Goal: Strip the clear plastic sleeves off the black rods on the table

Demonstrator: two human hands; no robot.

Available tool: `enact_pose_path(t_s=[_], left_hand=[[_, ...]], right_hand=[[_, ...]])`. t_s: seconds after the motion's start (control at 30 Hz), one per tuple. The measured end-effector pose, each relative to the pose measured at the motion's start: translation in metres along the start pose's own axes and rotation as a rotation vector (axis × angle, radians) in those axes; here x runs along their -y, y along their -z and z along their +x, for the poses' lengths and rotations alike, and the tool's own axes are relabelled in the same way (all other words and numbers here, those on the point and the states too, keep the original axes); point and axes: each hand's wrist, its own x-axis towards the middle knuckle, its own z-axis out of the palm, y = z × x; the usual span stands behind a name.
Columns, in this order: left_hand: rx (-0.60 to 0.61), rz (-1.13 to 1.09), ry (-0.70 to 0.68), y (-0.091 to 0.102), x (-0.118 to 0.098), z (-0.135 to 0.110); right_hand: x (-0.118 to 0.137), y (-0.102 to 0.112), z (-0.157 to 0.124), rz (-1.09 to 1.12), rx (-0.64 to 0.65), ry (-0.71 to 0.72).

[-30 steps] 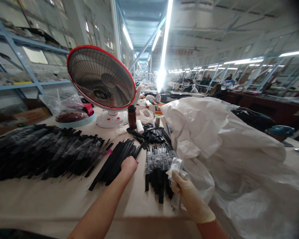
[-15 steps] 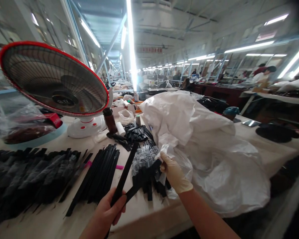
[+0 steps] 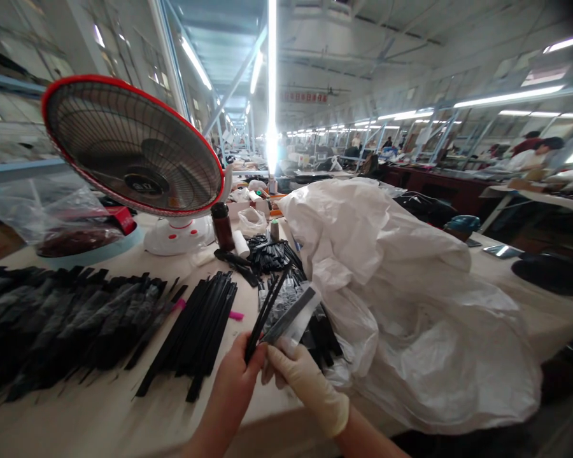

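Head cam view, and we look to be mid-sleeving here. Our left hand (image 3: 239, 367), bare, is clenched round a few thin black sticks (image 3: 263, 315) pointing up, while our right hand (image 3: 305, 388), in a cream rubber glove, pinches a clear plastic sleeve (image 3: 291, 321) right up against them. So the sticks are in our grip, just above the worktop (image 3: 76, 423), and the next move seems to call for sliding them fully into that sleeve without creasing it. Just left of the hands lies a loose stack of black sticks (image 3: 191, 337) with pink tags (image 3: 236, 315), further left are rows of wrapped ones (image 3: 67, 324), and a huge white sack (image 3: 410, 305) slumps on the right. Farther up the worktop there's a red-rimmed fan (image 3: 134, 146) with a badge on its hub, plus a red banner (image 3: 304, 97) at the far end of the hall, but neither has writing we can read.
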Motion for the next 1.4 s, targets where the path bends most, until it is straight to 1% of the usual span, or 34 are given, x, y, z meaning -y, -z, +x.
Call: enact_pose_path(t_s=[0.03,0.07,0.17,0.2,0.23,0.33,0.37,0.4,0.47,0.53,0.57,0.63,0.67,0.7,0.77,0.83,0.87,0.93,1.0,1.07,1.13,1.2,1.27,1.33,1.4], left_hand=[[0.012,0.003,0.01,-0.001,0.001,0.0],[0.031,0.012,0.025,-0.001,0.002,0.0],[0.072,0.052,0.053,-0.004,0.008,0.0],[0.066,0.052,0.052,-0.006,0.009,0.0],[0.052,0.04,0.051,-0.008,0.01,0.0],[0.02,-0.002,0.055,-0.013,0.012,0.0],[0.023,-0.002,0.06,-0.013,0.013,-0.001],[0.03,0.004,0.065,-0.012,0.014,-0.002],[0.036,0.014,0.078,-0.013,0.016,-0.004],[0.013,0.009,0.085,-0.016,0.018,-0.006],[-0.006,0.0,0.081,-0.018,0.019,-0.006],[-0.04,-0.022,0.075,-0.023,0.023,-0.004],[-0.052,-0.034,0.077,-0.025,0.025,-0.001],[-0.06,-0.048,0.084,-0.025,0.028,0.003],[-0.078,-0.075,0.113,-0.025,0.035,0.015],[-0.104,-0.111,0.148,-0.027,0.038,0.031],[-0.113,-0.136,0.168,-0.031,0.038,0.04],[-0.117,-0.195,0.207,-0.042,0.034,0.058],[-0.104,-0.251,0.229,-0.058,0.026,0.073],[-0.075,-0.29,0.231,-0.073,0.017,0.081],[-0.042,-0.307,0.222,-0.08,0.011,0.083],[-0.021,-0.304,0.202,-0.078,0.01,0.08],[-0.021,-0.289,0.177,-0.069,0.012,0.073],[-0.032,-0.277,0.159,-0.059,0.013,0.063],[-0.023,-0.278,0.156,-0.054,0.011,0.051]], right_hand=[[0.0,0.002,0.0,0.016,0.018,-0.014],[0.002,0.006,0.002,0.042,-0.023,0.007],[0.004,0.017,0.01,0.179,-0.275,0.145],[0.003,0.016,0.012,0.225,-0.318,0.154],[-0.001,0.012,0.013,0.256,-0.323,0.136],[-0.013,0.0,0.008,0.258,-0.184,-0.025],[-0.016,-0.001,0.006,0.256,-0.134,-0.042],[-0.017,0.001,0.004,0.269,-0.113,-0.023],[-0.017,0.009,0.004,0.34,-0.148,0.062],[-0.02,0.013,0.007,0.385,-0.201,0.089],[-0.023,0.012,0.009,0.387,-0.194,0.057],[-0.031,0.006,0.011,0.365,-0.125,-0.038],[-0.035,0.003,0.011,0.36,-0.111,-0.059],[-0.036,0.003,0.012,0.371,-0.129,-0.052],[-0.032,0.008,0.013,0.435,-0.203,-0.026],[-0.022,0.02,0.016,0.539,-0.252,-0.041],[-0.017,0.026,0.019,0.591,-0.249,-0.065],[-0.008,0.038,0.024,0.657,-0.225,-0.083],[-0.003,0.047,0.029,0.683,-0.216,-0.054],[-0.002,0.054,0.031,0.695,-0.223,-0.03],[-0.001,0.061,0.031,0.711,-0.24,-0.014],[0.001,0.065,0.03,0.725,-0.243,-0.002],[0.003,0.067,0.028,0.735,-0.233,0.0],[0.005,0.065,0.028,0.742,-0.217,-0.006],[0.005,0.059,0.03,0.747,-0.199,-0.008]])
